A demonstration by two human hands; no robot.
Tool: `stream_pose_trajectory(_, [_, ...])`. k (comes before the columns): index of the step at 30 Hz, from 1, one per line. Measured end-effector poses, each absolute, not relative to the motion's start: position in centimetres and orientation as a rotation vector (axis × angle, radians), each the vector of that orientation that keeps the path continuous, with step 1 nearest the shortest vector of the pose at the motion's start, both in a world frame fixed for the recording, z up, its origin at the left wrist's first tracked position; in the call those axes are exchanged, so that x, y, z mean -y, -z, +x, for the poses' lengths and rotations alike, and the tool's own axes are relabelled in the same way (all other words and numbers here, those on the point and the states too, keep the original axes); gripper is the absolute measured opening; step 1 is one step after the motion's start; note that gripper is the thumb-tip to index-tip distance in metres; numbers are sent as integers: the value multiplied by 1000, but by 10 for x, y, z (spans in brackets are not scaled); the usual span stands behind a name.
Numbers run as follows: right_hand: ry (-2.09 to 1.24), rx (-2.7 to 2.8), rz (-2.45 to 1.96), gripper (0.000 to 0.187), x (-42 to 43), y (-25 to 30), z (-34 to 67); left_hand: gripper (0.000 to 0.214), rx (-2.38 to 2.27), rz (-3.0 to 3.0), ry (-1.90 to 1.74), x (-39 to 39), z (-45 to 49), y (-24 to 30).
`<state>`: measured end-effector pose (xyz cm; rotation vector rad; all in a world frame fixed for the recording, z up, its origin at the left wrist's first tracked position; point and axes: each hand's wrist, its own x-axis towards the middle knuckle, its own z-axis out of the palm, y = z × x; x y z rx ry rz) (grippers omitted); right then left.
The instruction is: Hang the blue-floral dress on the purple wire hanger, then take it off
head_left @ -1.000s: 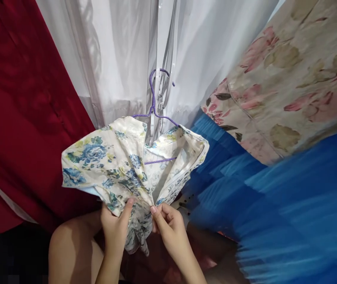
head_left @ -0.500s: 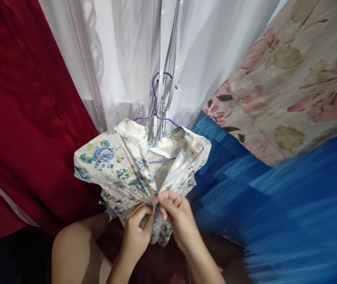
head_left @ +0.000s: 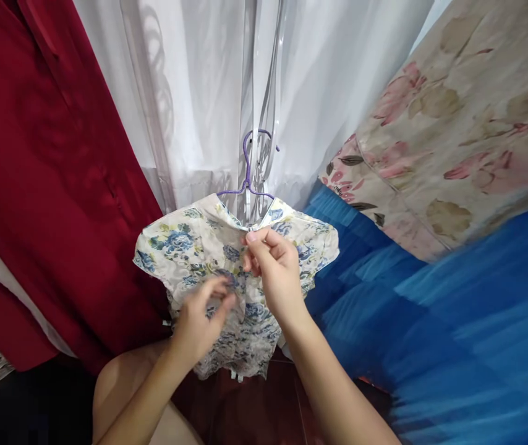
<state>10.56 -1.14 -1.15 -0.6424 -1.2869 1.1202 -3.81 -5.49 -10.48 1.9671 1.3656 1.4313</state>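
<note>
A small white dress with blue flowers point(head_left: 185, 247) hangs on a purple wire hanger point(head_left: 248, 167) in front of a white curtain. My right hand point(head_left: 276, 272) is raised to the dress's neckline, its fingers pinched on the fabric just below the hanger. My left hand point(head_left: 201, 318) is lower, at the dress's front, with curled fingers touching the cloth; it is blurred by motion. The skirt of the dress hangs down behind both hands.
A dark red curtain point(head_left: 51, 185) fills the left side. A sheer white curtain point(head_left: 199, 93) hangs in the middle over a window grille. A blue cloth point(head_left: 454, 321) and a floral pink fabric point(head_left: 454, 123) lie at the right. My knee point(head_left: 120, 395) shows below.
The dress has closed up and now hangs flat on the hanger. My right hand rose from the bunched lower fabric to the neckline; my left hand stayed at the front.
</note>
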Motion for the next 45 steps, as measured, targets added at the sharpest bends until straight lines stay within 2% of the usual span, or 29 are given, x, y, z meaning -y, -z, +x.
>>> stream_pose_trajectory(2, [-1101, 1328, -638, 25, 17, 12, 108, 42, -1338, 1990, -1696, 42, -39, 66])
stream_pose_trajectory(3, [-1084, 1350, -635, 27, 18, 9, 110, 42, -1297, 2077, -1758, 35, -38, 46])
stream_pose_trajectory(6, [-1011, 1413, -658, 30, 12, 6, 115, 14, -1222, 2410, -1749, 22, -33, -5])
stream_pose_trajectory(11, [-1051, 1362, -677, 31, -6, 29, 120, 18, -1254, 2387, -1938, 24, -39, -47])
stream_pose_trajectory(16, [-1070, 1347, -554, 26, 2, 23, 118, 12, -1255, 2631, -1378, 21, -47, -41])
stream_pose_trajectory(18, [-1058, 1388, -532, 26, 5, 15, 116, 13, -1297, 2659, -1338, 19, -43, -31])
stream_pose_trajectory(23, [-833, 1507, -695, 27, -7, 31, 112, 6, -1206, 2410, -1801, 14, -37, -27])
stream_pose_trajectory(26, [-712, 1620, -925, 29, -9, 55, 118, 4, -1158, 1937, -2263, 1, -66, -25])
stream_pose_trajectory(29, [-773, 1680, -992, 29, 3, 68, 126, 7, -1122, 1391, -2584, -21, -114, 0])
stream_pose_trajectory(33, [-867, 1719, -970, 27, 20, 75, 128, 20, -1243, 1234, -2269, -43, -142, 67])
stream_pose_trajectory(37, [-943, 1607, -991, 31, 20, 94, 139, 26, -1315, 1391, -1832, -41, -111, 120])
stream_pose_trajectory(41, [-877, 1552, -1148, 32, 23, 119, 166, 21, -1322, 1550, -1586, -17, -61, 121])
stream_pose_trajectory(43, [-741, 1641, -1190, 17, 30, 124, 178, 22, -1287, 1661, -1516, -1, -37, 105])
stream_pose_trajectory(44, [-693, 1699, -1170, 22, 35, 123, 182, 21, -1255, 1730, -1465, 6, -25, 96])
stream_pose_trajectory(45, [-690, 1762, -1122, 39, 39, 120, 184, 20, -1211, 1800, -1394, 13, -13, 87])
